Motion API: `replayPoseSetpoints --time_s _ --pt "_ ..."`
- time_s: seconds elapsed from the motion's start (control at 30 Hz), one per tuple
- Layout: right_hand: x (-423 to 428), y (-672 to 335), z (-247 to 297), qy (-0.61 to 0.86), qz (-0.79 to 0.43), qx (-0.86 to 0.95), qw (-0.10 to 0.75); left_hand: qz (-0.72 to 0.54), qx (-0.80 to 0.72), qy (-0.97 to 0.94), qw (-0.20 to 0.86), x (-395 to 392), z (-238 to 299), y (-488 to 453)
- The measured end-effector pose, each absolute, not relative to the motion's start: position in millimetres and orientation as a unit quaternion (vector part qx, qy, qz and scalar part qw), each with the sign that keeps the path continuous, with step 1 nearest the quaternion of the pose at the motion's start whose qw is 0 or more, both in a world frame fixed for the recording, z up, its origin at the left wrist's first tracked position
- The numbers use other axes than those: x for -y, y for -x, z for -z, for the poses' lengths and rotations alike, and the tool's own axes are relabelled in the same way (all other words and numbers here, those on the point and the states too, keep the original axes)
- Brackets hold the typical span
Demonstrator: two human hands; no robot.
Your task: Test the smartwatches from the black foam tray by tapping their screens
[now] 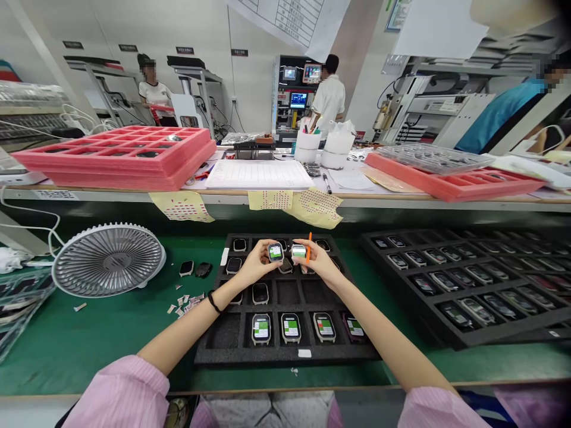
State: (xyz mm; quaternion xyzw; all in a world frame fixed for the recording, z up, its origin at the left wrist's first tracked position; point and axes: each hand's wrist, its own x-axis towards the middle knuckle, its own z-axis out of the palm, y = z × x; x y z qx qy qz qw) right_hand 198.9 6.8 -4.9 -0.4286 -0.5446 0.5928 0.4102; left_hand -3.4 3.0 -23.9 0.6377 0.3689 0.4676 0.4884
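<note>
Above the black foam tray (285,355), my left hand (257,261) has its fingers closed around a smartwatch body (275,252), its lit screen showing green and white. My right hand (322,261) grips a second smartwatch body (298,251), also lit. An orange stick (308,248) stands up between the right fingers. In the tray's front row sit several watch bodies with green and white screens, among them one showing some red (324,327). Farther back lie dark-screened watches such as this one (260,293). My hands partly hide the middle pockets.
A grey fan (109,260) lies at the left, near two loose watch bodies (186,268) and small paper scraps (185,304). Another black tray (473,285) full of watches is at the right. Red foam trays (120,157) rest on the shelf. Other people are in the background.
</note>
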Motion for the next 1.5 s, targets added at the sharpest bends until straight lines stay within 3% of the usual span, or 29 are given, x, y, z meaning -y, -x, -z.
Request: replayPoseSetpoints --time_s 1.5 --pt "-10.5 -199.7 4.2 0.425 -0.604 0.519 0.430 -0.446 -0.394 -0.646 0.478 -4.7 20.8 4.8"
